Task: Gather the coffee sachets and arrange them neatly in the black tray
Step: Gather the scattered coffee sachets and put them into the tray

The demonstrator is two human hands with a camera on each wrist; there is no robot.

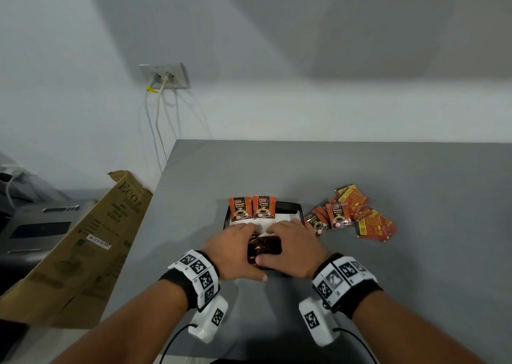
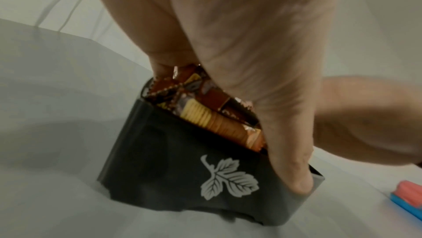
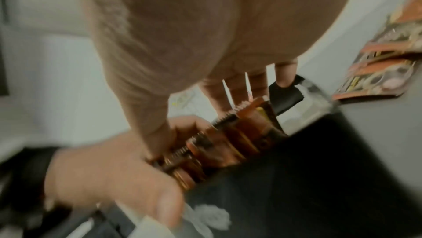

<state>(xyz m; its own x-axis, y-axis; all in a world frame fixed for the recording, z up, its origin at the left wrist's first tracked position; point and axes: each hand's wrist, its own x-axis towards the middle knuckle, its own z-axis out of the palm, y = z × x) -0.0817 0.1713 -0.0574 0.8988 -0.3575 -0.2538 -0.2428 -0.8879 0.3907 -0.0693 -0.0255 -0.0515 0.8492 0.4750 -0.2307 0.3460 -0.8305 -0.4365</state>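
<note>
Hands: left hand [image 1: 235, 248], right hand [image 1: 291, 248] grip sachet stack [image 1: 264, 246] in black tray [image 2: 182, 166]; leaf print [image 2: 226, 178] only on left wrist.

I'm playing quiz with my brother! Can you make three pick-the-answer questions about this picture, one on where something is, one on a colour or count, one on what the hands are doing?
1. Where is the loose sachet pile?
A) right of the black tray
B) left of it
C) on the cardboard box

2. How many sachets stand upright at the tray's far end?
A) none
B) two
C) six

3. The left hand and right hand are:
A) idle
B) holding a cup
C) holding sachets in the tray

Answers: A, the pile lies rightward; B, two stand side by side; C, both hands close on a sachet bundle.
</note>
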